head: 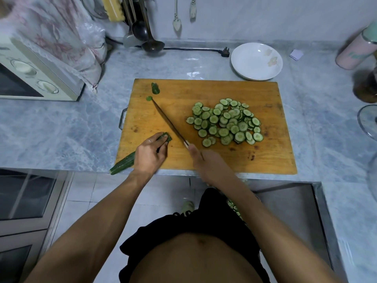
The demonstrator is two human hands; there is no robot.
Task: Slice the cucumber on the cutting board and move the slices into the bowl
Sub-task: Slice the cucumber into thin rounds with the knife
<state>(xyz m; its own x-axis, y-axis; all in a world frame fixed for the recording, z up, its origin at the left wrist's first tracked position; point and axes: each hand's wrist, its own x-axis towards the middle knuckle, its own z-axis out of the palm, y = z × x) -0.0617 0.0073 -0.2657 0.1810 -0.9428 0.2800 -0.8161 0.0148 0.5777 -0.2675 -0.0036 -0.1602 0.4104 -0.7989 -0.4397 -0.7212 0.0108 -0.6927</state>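
Head view: left hand [150, 155] grips one cucumber [122, 165] hanging over the cutting board [204, 160] edge; right hand [206, 162] curled on one knife [169, 123]. One slice pile [226, 122], two end scraps [155, 88]. One bowl [256, 61] on bench [61, 129], no slices inside.

No sleeves at all on this person, both arms were bare right up to the frame edge, and the belly was uncovered too. Black shorts [195, 231] sat at the waist, with a bit of pale lettering near the top. The left hand [150, 155] wore a thin ring [149, 141] on one finger.
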